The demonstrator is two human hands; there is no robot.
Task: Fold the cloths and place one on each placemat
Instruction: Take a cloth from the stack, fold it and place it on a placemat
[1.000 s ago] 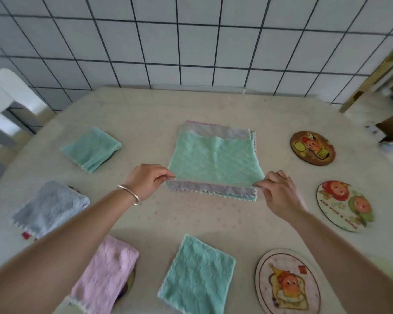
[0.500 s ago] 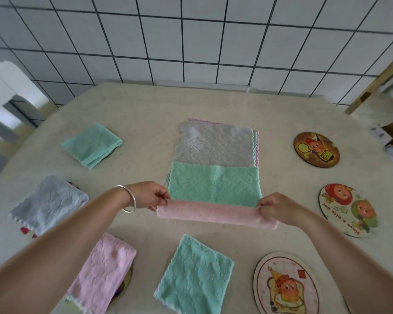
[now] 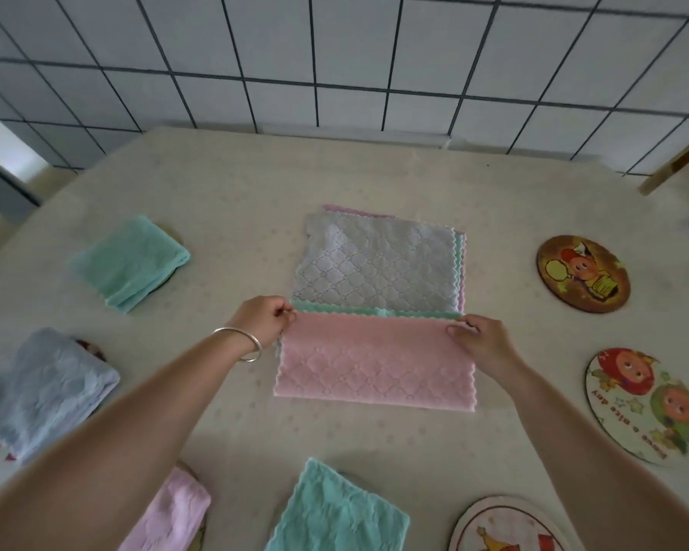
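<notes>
Pink cloth (image 3: 372,361) lies folded double in the middle of the desk (image 3: 231,192), its doubled far edge pinched at both corners. The left hand (image 3: 265,320) closes thumb and fingers on the left corner; the right hand (image 3: 480,340) does the same on the right corner, fingers curled tight over the fabric. A silver bangle (image 3: 242,344) circles the left wrist. Just beyond the pink cloth sits a stack of flat cloths (image 3: 378,264), grey on top, with green and purple edges showing. To the left, a folded green cloth (image 3: 130,263) and a folded grey cloth (image 3: 40,391) each cover a placemat. At the near edge lie a folded pink cloth (image 3: 172,515) and another green cloth (image 3: 335,515). Three bare cartoon placemats curve down the right side: brown (image 3: 583,272), white (image 3: 649,405) and one at the bottom (image 3: 506,526).
</notes>
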